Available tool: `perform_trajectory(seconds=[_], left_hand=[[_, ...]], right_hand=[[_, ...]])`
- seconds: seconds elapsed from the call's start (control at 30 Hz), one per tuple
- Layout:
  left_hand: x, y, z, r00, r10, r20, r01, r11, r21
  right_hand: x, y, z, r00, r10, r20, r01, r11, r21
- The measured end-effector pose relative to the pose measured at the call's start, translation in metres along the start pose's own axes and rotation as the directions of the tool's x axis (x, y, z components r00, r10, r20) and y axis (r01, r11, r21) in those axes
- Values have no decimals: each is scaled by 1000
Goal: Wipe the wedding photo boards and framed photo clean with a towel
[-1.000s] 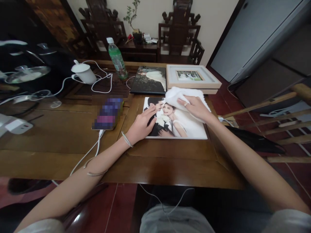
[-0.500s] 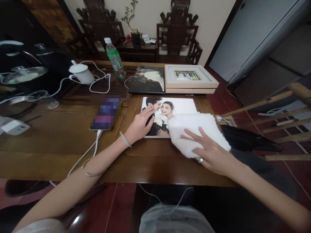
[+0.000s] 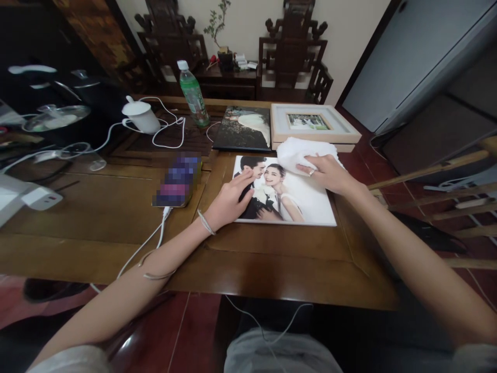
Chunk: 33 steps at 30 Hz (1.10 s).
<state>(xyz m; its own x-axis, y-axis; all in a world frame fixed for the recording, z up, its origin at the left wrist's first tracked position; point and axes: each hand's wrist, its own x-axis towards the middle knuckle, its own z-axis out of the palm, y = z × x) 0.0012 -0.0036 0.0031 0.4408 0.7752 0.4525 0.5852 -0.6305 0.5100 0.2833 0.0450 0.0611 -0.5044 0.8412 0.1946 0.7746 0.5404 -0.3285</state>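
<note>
A flat white panel printed with a photo of a couple [image 3: 310, 207] lies on the wooden table in front of me. My left hand [image 3: 232, 200] rests on its left side, fingers stretched out over the picture, holding nothing. At the panel's upper right, my right hand [image 3: 330, 173] grips a fluffy white cloth [image 3: 298, 153]. The cloth is bunched under the fingers and covers the panel's far right corner. Part of the right hand's grip is hidden in its folds.
Behind the panel lie a dark photo panel [image 3: 241, 132] and a pale wooden picture frame [image 3: 351, 127]. A green-labelled bottle [image 3: 194, 101], a lidded white cup [image 3: 143, 118], a phone [image 3: 180, 178] on a cable and a glass-lidded pot [image 3: 58, 120] stand or lie leftward on the table [image 3: 267, 264].
My right hand has moved the white cloth from the panel's near right side to its far right edge, uncovering the lower right of the photo. My left hand stays in place on the panel.
</note>
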Motion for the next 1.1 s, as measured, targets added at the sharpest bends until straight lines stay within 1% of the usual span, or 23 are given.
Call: perform_trajectory(seconds=[0.07, 0.17, 0.3, 0.37, 0.47, 0.57, 0.63, 0.7, 0.77, 0.83, 0.9, 0.97, 1.0, 1.07, 1.1], left_hand=[[0, 0, 0, 1000, -9, 0, 9, 1000, -3], [0, 0, 0, 1000, -12, 3, 12, 1000, -5], [1, -1, 1, 1000, -1, 4, 1, 1000, 0], [1, -1, 1, 1000, 0, 1, 0, 1000, -1], [1, -2, 1, 1000, 3, 2, -3, 1000, -2], [1, -1, 0, 1000, 4, 12, -5, 1000, 3], [2, -1, -1, 1000, 0, 20, 0, 1000, 5], [2, -1, -2, 1000, -6, 28, 6, 1000, 5], [2, -1, -2, 999, -6, 32, 6, 1000, 0], [2, -1, -2, 1000, -3, 31, 3, 1000, -12], [2, 0, -1, 1000, -4, 23, 5, 1000, -21], [2, 2, -2, 1000, -10, 13, 10, 999, -35], [2, 4, -3, 1000, -11, 3, 12, 999, -45], [4, 7, -4, 999, -17, -48, 13, 997, -77], [4, 8, -5, 996, -25, -91, 16, 995, -102]], right_hand=[[-10, -5, 4, 1000, -2, -11, 2, 1000, -18], [-40, -21, 7, 999, -38, 15, 39, 999, -36], [-94, -48, 8, 989, -136, 57, 137, 990, -24], [-117, -60, 7, 978, -193, 77, 196, 980, -22], [-135, -73, 2, 963, -248, 107, 247, 969, 19], [-129, -75, -6, 967, -204, 153, 197, 978, 62], [-114, -67, -11, 971, -153, 186, 141, 987, 73], [-93, -53, -13, 976, -107, 189, 95, 993, 73], [-69, -34, -12, 988, -60, 144, 52, 997, 60], [-47, -17, -8, 998, -5, 57, 3, 999, 44], [-29, -7, -2, 999, 48, -24, -47, 998, 35], [-20, -8, 5, 996, 61, -59, -60, 998, 14], [-18, -12, 10, 997, 44, -63, -45, 999, -5], [-22, -28, 19, 999, -18, -34, 16, 999, -47], [-26, -39, 23, 998, -55, -10, 54, 997, -60]])
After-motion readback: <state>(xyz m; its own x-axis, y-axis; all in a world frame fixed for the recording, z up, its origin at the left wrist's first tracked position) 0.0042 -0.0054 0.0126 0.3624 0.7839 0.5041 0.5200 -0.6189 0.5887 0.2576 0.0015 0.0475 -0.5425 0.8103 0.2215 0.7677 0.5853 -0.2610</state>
